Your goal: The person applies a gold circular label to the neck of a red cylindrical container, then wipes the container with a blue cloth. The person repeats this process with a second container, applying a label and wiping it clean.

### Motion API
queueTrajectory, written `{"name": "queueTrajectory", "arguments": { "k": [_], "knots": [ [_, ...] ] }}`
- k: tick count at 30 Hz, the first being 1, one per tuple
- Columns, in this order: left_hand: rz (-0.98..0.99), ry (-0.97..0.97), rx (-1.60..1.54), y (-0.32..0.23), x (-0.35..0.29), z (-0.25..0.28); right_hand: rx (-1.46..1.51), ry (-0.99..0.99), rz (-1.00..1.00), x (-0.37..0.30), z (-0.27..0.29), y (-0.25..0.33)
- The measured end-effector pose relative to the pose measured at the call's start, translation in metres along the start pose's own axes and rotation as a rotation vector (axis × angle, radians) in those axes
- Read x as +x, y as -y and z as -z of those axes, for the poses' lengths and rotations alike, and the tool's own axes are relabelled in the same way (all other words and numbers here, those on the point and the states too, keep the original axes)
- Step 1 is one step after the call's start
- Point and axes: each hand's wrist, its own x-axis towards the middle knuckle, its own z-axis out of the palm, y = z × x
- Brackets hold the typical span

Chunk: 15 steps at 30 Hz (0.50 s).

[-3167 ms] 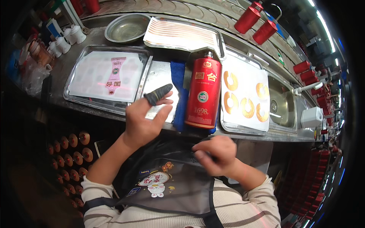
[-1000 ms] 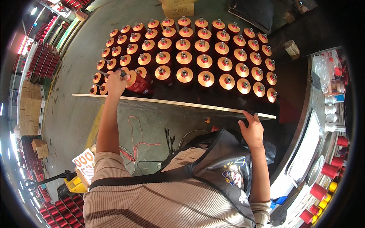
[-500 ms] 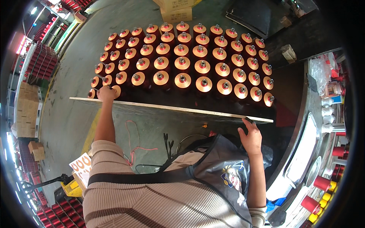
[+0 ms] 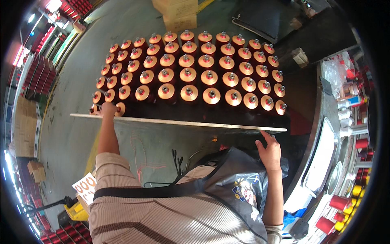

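Rows of dark red cylinders with shiny copper-coloured round tops and metal stems (image 4: 189, 93) stand upright on a dark board (image 4: 178, 122) with a pale front edge. At the board's front left corner, my left hand (image 4: 108, 109) is closed among the cylinders. Its fingertips are partly hidden, and what they grip cannot be made out. A copper-topped cylinder (image 4: 120, 109) stands just right of it. My right hand (image 4: 269, 152) is at the board's front right edge, holding nothing, with forefinger stretched towards the edge and thumb apart.
Cardboard boxes (image 4: 180, 16) stand beyond the board, near a dark flat panel (image 4: 258, 20) on the floor. A bench (image 4: 325, 158) with white and red parts runs along the right. A pink cord (image 4: 140, 162) lies on the floor below the board.
The view has shifted, so the board and cylinders appear slightly lower and farther left. My left hand stays at the left corner. My right hand's forefinger remains by the front edge.
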Motion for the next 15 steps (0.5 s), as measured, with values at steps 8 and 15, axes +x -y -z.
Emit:
{"name": "queueTrajectory", "arguments": {
  "k": [8, 15],
  "knots": [
    [-0.732, -0.519, -0.507, -0.153, -0.032, 0.100, -0.001, -0.492, -0.063, -0.050, 0.059, 0.015],
    [-1.560, -0.183, -0.739, -0.447, -0.382, 0.207, 0.234, -0.902, -0.237, -0.144, 0.130, 0.017]
  ]
}}
